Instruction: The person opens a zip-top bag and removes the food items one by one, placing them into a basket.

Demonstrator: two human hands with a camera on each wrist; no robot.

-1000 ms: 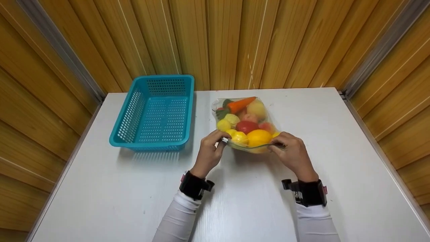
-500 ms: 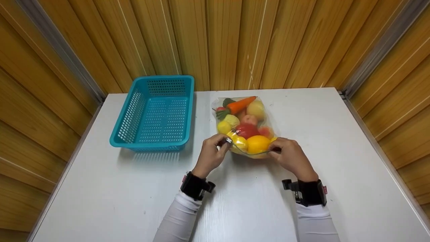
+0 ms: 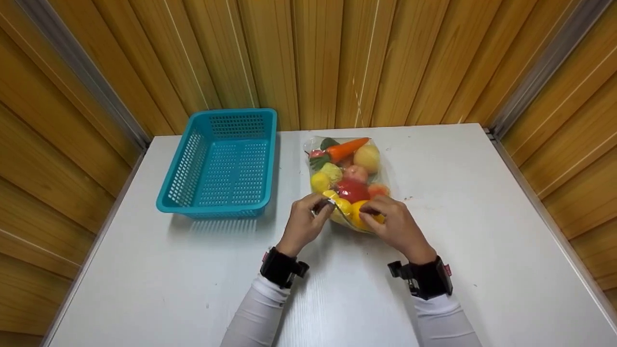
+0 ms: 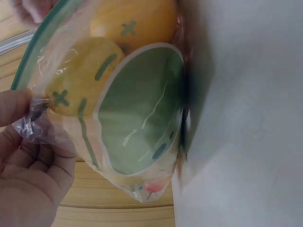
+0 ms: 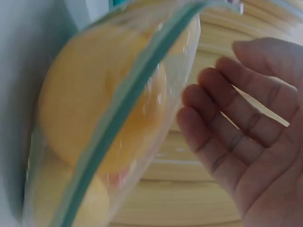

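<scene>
The bag (image 4: 142,111) of fruit lies near the far edge of the table (image 3: 337,308), a bit right of the middle. Its mouth, with the green strip (image 5: 116,116), faces you, maybe so it is easy to get at. Your left hand (image 3: 303,219) pinches the mouth's left end, likely to stop the bag sliding. Your right hand (image 3: 397,226) is just beside the bag, fingers loosely bent, holding nothing. The basket (image 3: 212,209) sits by the far left corner, seemingly out of your way.
</scene>
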